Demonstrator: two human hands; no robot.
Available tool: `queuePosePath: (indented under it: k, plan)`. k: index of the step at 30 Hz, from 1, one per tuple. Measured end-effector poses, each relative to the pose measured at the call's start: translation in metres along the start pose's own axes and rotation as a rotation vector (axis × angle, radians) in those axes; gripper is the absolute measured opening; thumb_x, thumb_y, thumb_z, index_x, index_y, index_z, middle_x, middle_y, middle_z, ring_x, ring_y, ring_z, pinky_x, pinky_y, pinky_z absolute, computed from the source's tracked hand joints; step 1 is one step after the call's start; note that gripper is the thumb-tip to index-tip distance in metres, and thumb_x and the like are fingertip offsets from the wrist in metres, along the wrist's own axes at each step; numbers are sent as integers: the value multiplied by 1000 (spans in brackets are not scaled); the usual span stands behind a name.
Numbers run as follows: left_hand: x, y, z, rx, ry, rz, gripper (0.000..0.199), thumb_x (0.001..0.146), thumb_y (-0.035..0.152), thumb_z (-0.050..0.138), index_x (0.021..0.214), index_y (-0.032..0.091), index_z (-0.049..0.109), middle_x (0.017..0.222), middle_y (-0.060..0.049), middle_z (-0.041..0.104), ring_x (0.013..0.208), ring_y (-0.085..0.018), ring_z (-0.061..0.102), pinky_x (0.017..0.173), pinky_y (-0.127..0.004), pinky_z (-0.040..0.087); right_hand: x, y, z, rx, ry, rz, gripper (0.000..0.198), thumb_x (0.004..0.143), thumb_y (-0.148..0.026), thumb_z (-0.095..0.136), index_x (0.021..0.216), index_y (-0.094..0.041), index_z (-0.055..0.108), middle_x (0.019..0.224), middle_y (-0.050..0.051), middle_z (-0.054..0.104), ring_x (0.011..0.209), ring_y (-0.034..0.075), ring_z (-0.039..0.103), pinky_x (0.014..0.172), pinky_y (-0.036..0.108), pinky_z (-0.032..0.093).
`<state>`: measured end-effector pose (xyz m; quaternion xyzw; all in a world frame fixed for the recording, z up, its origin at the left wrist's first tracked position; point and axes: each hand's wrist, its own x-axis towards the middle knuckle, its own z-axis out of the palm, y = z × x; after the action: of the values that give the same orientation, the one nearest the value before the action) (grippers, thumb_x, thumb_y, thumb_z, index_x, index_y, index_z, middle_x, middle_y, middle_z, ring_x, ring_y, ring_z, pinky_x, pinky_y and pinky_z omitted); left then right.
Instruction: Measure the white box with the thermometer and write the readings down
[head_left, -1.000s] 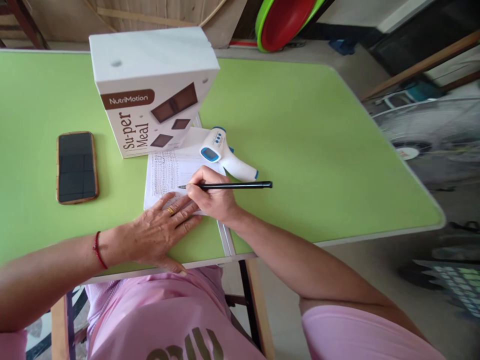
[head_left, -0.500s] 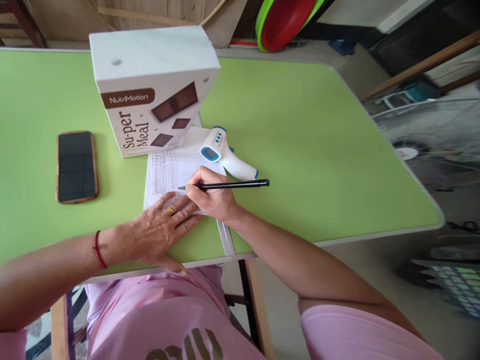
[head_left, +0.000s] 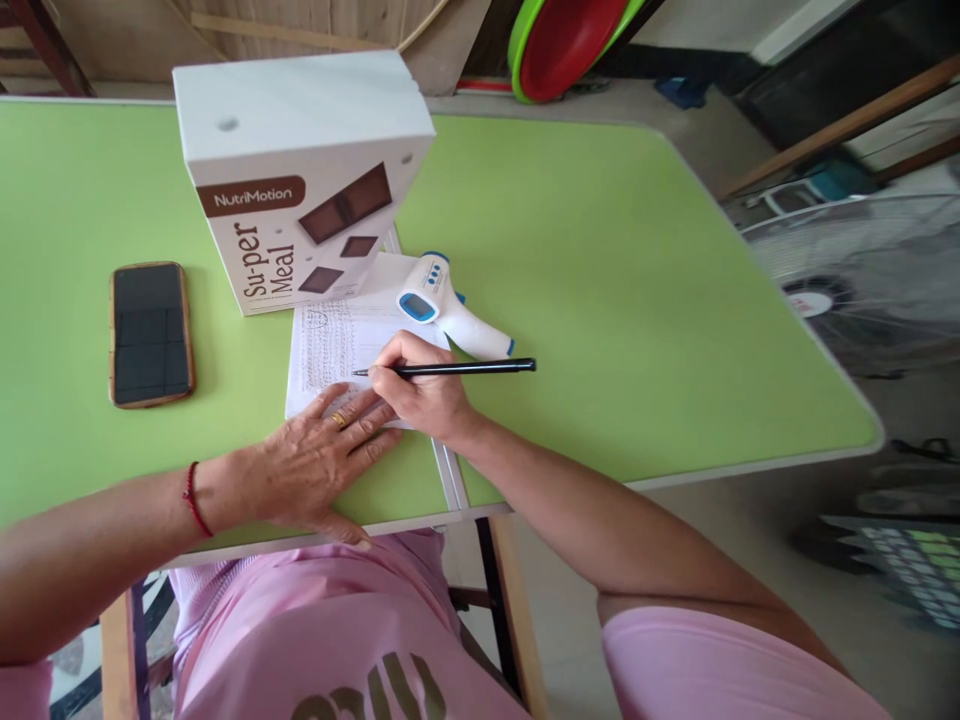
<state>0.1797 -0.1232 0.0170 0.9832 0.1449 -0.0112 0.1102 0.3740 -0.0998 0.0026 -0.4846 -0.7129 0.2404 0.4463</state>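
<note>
A sheet of paper (head_left: 367,340) with dense handwriting on its left part lies on the green table (head_left: 600,290). My right hand (head_left: 424,390) grips a black pen (head_left: 480,367), its tip at the paper near the written lines. Flat across the paper's lower edge rests my left hand (head_left: 322,465), fingers spread, a ring on one of them. On the paper's upper right lies a white and blue infrared thermometer (head_left: 454,310). A white box (head_left: 262,230) printed "Su-per Meal" stands upright at the paper's top left.
A phone (head_left: 151,335) in a brown case lies on the table's left side. Beyond the right edge stands a fan (head_left: 840,290). Red and green basins (head_left: 562,45) lean behind the table. A chair leg (head_left: 510,610) is below the front edge.
The whole view has shifted very slightly, so things appear a little further left. Both hands keep nearly the same pose, and the pen stays in my right hand.
</note>
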Motion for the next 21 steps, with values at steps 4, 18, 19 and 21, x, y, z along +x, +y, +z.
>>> queuePosePath:
  k: [4, 18, 19, 21]
  plan:
    - [0, -1, 0, -7, 10, 5, 107, 82, 83, 49, 155, 6, 34, 162, -23, 30, 153, -42, 20, 124, -59, 11, 1, 0, -1, 4, -6, -29, 16, 78, -17, 54, 66, -23, 44, 52, -7, 51, 47, 9, 42, 47, 23, 37]
    - [1, -1, -1, -5, 4, 3, 107, 82, 83, 48, 155, 6, 34, 163, -22, 30, 154, -41, 19, 124, -59, 11, 2, 0, -2, 5, -27, -47, 17, 79, -18, 54, 66, -23, 45, 54, -6, 52, 49, 9, 43, 48, 23, 38]
    - [1, -1, -1, -7, 3, 3, 107, 82, 83, 49, 155, 7, 34, 162, -22, 30, 154, -41, 19, 125, -58, 11, 2, 0, -2, 3, -30, -43, 16, 79, -18, 54, 66, -23, 45, 54, -6, 52, 49, 9, 43, 48, 23, 38]
    - [1, 0, -1, -10, 0, -1, 107, 81, 83, 51, 155, 7, 35, 162, -22, 31, 154, -41, 19, 125, -58, 11, 2, 0, -2, 1, -35, -35, 16, 79, -18, 53, 66, -23, 45, 55, -6, 52, 49, 9, 43, 49, 23, 38]
